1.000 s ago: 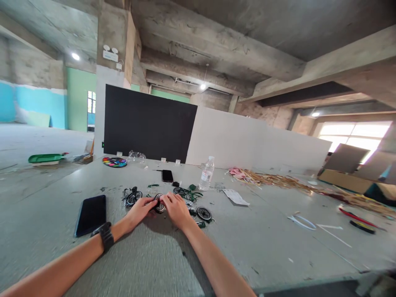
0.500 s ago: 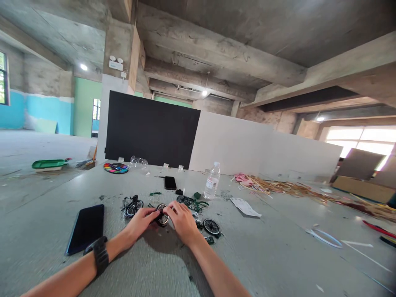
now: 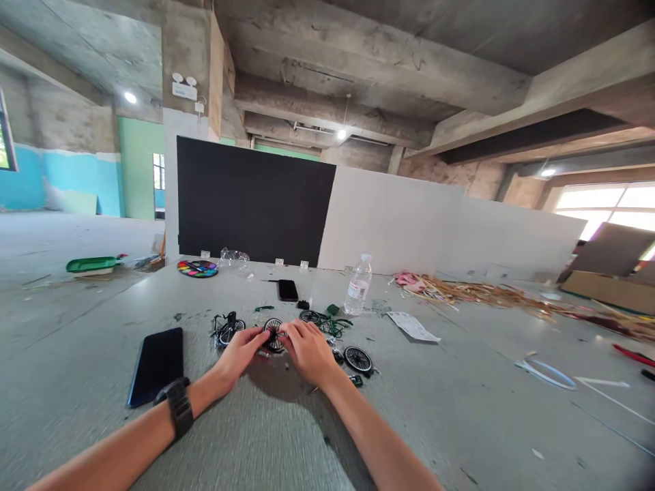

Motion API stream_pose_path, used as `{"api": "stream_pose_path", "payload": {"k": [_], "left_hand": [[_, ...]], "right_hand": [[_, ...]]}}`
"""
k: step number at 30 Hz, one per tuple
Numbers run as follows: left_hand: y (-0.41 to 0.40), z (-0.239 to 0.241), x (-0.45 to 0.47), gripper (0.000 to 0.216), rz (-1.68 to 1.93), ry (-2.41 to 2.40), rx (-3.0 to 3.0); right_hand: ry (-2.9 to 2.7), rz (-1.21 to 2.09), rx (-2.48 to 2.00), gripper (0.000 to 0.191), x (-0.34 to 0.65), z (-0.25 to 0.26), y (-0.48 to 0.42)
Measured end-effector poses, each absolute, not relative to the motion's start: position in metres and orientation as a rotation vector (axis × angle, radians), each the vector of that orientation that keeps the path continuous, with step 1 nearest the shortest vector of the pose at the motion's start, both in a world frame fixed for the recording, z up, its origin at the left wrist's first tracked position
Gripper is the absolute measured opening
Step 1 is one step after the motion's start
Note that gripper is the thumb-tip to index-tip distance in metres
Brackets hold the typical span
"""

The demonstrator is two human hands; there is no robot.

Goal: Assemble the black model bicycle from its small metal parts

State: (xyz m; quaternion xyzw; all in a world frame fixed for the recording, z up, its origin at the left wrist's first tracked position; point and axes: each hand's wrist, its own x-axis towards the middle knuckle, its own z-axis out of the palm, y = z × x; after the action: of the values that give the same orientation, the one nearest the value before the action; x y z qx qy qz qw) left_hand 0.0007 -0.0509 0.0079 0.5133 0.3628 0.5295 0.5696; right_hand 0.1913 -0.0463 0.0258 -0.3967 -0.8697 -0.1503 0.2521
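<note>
Between my two hands a small spoked toy bicycle wheel (image 3: 273,335) stands upright just above the table. My left hand (image 3: 241,353) pinches its left side between thumb and fingers. My right hand (image 3: 308,351) is closed on its right side, with the fingertips partly hidden. Left of it lies a black miniature bicycle part with a wheel (image 3: 229,331). Beyond my right hand are green bicycle frame pieces (image 3: 335,326) and another wheel (image 3: 310,316). A loose spoked wheel (image 3: 358,359) lies right of my right wrist, near a small green part (image 3: 355,380).
A large dark phone (image 3: 157,365) lies by my left wrist, a smaller phone (image 3: 287,290) farther back. A water bottle (image 3: 358,286) stands behind the parts, with a paper sheet (image 3: 413,326) to its right. A paint palette (image 3: 197,269) and wood strips (image 3: 475,299) lie farther off.
The whole view has shifted slightly, so the table things appear a little higher and to the right. Both hands keep hold of the wheel, with little change in grip.
</note>
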Motion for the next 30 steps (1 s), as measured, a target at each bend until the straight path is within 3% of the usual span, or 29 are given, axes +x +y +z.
{"api": "stream_pose_path", "payload": {"k": [10, 18, 24, 30], "left_hand": [[-0.0534, 0.01, -0.0017, 0.042, 1.269, 0.804, 1.18], [-0.0556, 0.0109, -0.0033, 0.043, 1.214, 0.79, 1.197], [-0.0553, 0.0099, -0.0036, 0.029, 1.177, 0.77, 1.199], [-0.0549, 0.009, -0.0037, 0.039, 1.174, 0.777, 1.16]], "right_hand": [[-2.375, -0.232, -1.118, 0.009, 0.188, 0.0268, -0.0494], [-2.289, -0.148, -1.194, 0.019, 0.1901, 0.0233, -0.0471], [-2.227, -0.092, -1.219, 0.015, 0.1928, 0.0244, -0.048], [-2.264, -0.041, -1.148, 0.014, 0.1922, 0.0261, -0.0509]]}}
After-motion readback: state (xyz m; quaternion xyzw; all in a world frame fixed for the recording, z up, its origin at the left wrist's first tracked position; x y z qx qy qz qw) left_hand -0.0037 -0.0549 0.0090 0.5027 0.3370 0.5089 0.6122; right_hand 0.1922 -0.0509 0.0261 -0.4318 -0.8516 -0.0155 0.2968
